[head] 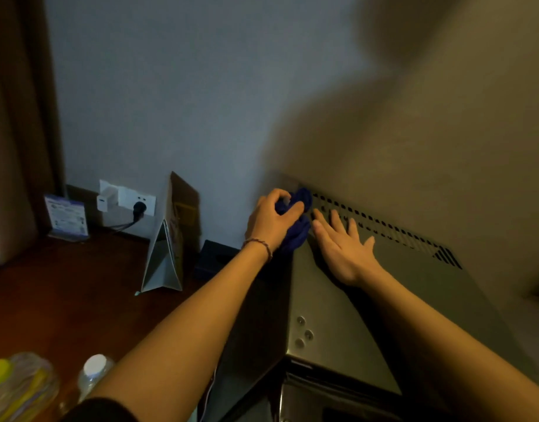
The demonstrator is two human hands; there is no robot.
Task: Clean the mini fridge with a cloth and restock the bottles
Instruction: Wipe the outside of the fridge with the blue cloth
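Head view: left hand (269, 220) grips a bunched dark-blue cloth (295, 226) at the back left corner of the grey metal mini fridge top (332, 303). Right hand (341, 248) lies flat, fingers straight, beside it. Two clear plastic bottles (93, 373) stand on the brown wooden desk (64, 296).

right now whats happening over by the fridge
A person is wiping the top of the mini fridge. The left hand grips a bunched blue cloth at the back left corner, by the vent holes. The right hand rests flat on the top. Two bottles wait on the wooden table.
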